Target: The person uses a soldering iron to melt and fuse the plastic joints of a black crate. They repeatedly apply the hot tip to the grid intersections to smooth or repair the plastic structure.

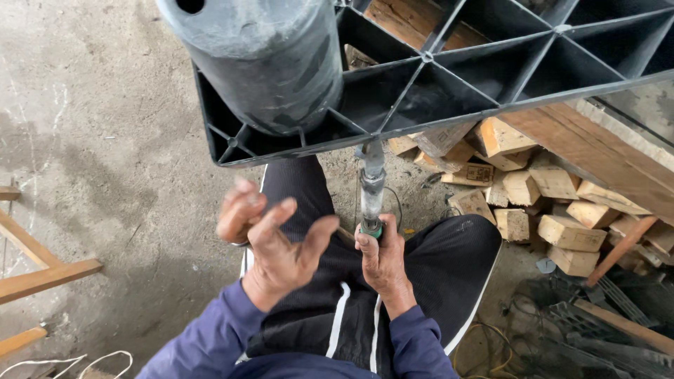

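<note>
My right hand [382, 256] is clenched on a slim metal heat-gun tool with green collar [371, 189], nozzle up against the edge of the black ribbed plastic pallet [449, 77]. My left hand [270, 235] hangs open, fingers spread, holding nothing. Cut wooden blocks [547, 203] are piled to the right.

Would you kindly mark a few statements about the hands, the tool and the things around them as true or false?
1. The right hand grips the slim grey tool with the green collar. True.
2. The left hand also grips the tool. False: it is held open beside it, fingers spread.
3. The tool's tip points up at the black ribbed plastic pallet. True.
4. The cut wooden blocks are stacked on top of the pallet. False: they lie heaped on the ground below it.
5. The person wears black trousers with white stripes. True.
</note>
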